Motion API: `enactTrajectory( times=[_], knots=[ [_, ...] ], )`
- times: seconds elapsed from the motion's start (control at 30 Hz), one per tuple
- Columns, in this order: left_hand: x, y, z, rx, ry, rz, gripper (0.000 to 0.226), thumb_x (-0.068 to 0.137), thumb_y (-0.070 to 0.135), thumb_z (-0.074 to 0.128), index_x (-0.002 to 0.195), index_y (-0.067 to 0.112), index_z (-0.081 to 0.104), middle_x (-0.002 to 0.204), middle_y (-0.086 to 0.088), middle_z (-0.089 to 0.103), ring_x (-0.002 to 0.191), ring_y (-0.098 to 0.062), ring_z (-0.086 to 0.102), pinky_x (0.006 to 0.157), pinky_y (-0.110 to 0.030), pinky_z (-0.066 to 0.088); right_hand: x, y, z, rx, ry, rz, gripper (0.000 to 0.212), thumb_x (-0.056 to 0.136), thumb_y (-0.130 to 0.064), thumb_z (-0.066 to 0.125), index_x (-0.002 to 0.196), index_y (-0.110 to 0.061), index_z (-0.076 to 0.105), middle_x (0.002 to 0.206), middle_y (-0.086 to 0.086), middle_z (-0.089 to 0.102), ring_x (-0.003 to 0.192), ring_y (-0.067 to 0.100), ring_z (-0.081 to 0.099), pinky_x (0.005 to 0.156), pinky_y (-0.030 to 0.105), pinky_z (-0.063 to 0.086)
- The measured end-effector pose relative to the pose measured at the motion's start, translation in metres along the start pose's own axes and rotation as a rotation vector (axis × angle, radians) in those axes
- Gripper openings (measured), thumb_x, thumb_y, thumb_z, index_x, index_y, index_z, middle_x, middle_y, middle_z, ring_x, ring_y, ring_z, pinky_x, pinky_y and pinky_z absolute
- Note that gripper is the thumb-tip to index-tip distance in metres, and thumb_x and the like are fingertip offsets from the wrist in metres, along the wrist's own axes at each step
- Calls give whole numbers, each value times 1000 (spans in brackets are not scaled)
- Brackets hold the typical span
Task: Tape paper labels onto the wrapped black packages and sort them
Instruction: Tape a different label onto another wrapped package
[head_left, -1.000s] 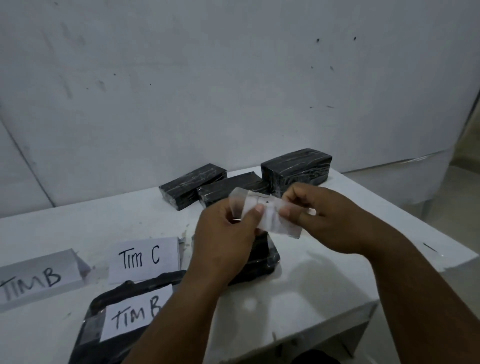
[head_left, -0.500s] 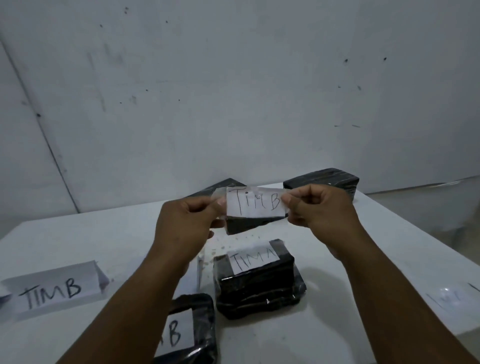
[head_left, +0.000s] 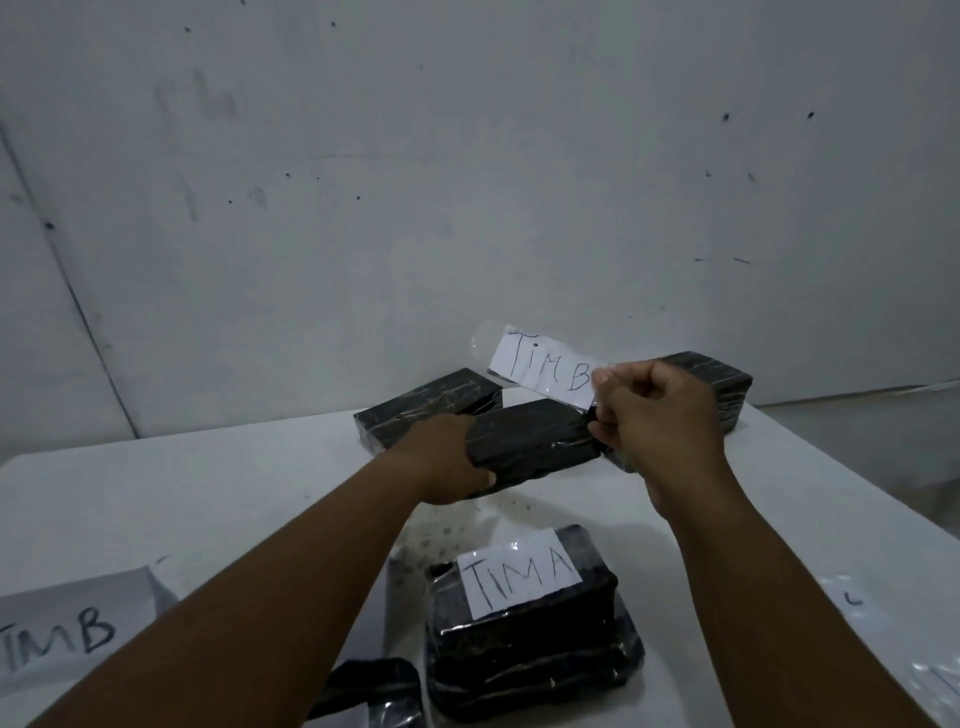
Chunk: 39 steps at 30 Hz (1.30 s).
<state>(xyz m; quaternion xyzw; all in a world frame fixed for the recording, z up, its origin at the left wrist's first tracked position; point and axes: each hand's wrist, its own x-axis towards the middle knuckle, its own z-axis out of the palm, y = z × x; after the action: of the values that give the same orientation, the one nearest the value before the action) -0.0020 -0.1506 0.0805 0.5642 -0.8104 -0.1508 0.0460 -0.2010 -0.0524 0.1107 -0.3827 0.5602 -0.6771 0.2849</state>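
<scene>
My left hand (head_left: 447, 462) grips the left end of an unlabelled black wrapped package (head_left: 535, 441) near the back of the white table (head_left: 208, 493). Above that package, my right hand (head_left: 660, 415) pinches the right end of a paper label reading "TIM B" (head_left: 545, 366), stuck on a strip of clear tape. Two more unlabelled black packages lie behind, one at the left (head_left: 431, 408) and one at the right (head_left: 722, 384). A package labelled "TIM A" (head_left: 524, 618) sits on a stack close to me.
A folded paper sign reading "TIM B" (head_left: 67, 634) stands at the left edge. Part of another black package (head_left: 374, 686) shows at the bottom between my arms. Clear plastic with writing (head_left: 924, 670) lies at the right. A grey wall rises behind the table.
My left hand has let go of the taped label and reached forward to grip the black package. My right hand now holds the label alone, lifted above it. The view tilted up.
</scene>
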Motion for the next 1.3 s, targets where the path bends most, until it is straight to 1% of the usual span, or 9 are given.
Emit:
enactTrajectory(
  times=[0.13, 0.27, 0.33, 0.5, 0.63, 0.87, 1.03, 1.17, 1.3],
  knots=[
    [24, -6, 15, 119, -118, -40, 76, 82, 55, 75, 145, 24, 44, 147, -9, 47, 129, -29, 48, 110, -46, 44, 4, 5, -5, 0, -3, 7, 8, 92, -21, 75, 92, -14, 71, 76, 4, 72, 67, 12, 68, 74, 41, 65],
    [32, -8, 18, 114, -76, -26, 66, 81, 52, 77, 133, 24, 49, 129, -5, 59, 113, -24, 57, 99, -41, 51, 7, 9, -8, -7, -3, 13, 6, 93, -20, 74, 91, -15, 71, 81, 10, 73, 68, 13, 67, 71, 37, 65],
    [33, -8, 16, 158, -37, -16, 72, 78, 57, 78, 133, 23, 48, 128, -4, 58, 113, -24, 57, 97, -40, 52, 7, 10, -8, -10, -8, 18, 6, 93, -20, 74, 91, -15, 71, 80, 10, 72, 68, 14, 66, 72, 38, 65],
    [32, -7, 19, 216, 11, -71, 98, 61, 86, 68, 137, 26, 52, 137, -8, 54, 126, -30, 51, 102, -49, 49, 3, 10, 0, 13, -33, 39, 7, 92, -20, 74, 92, -14, 71, 80, 10, 71, 72, 17, 67, 75, 43, 65],
    [30, -5, 29, 163, 9, -109, 106, 63, 82, 72, 147, 25, 38, 153, -15, 32, 144, -40, 24, 113, -58, 36, -2, 9, 7, 8, -62, 22, 7, 92, -20, 74, 94, -14, 71, 77, 6, 70, 69, 14, 66, 75, 43, 65],
    [29, -3, 35, -98, 27, -200, 118, 58, 57, 90, 148, 14, 27, 144, -13, 41, 128, -32, 48, 101, -44, 48, -13, 12, 14, -60, -73, 5, 6, 92, -21, 74, 91, -16, 72, 73, 1, 73, 61, 7, 67, 71, 41, 65],
    [26, -7, 27, -138, 13, -220, 109, 49, 70, 84, 134, 12, 47, 132, -10, 46, 109, -25, 52, 83, -33, 48, -20, 9, 15, -54, -77, 14, 6, 92, -22, 74, 91, -16, 73, 71, -2, 72, 63, 7, 67, 70, 36, 65],
    [11, -17, 7, -169, 94, -129, 121, 22, 79, 73, 125, 18, 58, 124, -6, 56, 105, -24, 58, 90, -41, 58, -31, -7, 17, -3, -86, 6, 7, 92, -21, 73, 92, -14, 72, 70, -2, 71, 62, 7, 66, 71, 36, 66],
    [-36, -26, -32, -266, 212, -89, 116, 26, 71, 81, 127, 20, 55, 118, -2, 53, 102, -22, 58, 87, -39, 59, -49, -28, 24, 38, -100, -16, 8, 91, -21, 75, 89, -14, 72, 71, -1, 72, 66, 11, 67, 76, 43, 65]
  ],
)
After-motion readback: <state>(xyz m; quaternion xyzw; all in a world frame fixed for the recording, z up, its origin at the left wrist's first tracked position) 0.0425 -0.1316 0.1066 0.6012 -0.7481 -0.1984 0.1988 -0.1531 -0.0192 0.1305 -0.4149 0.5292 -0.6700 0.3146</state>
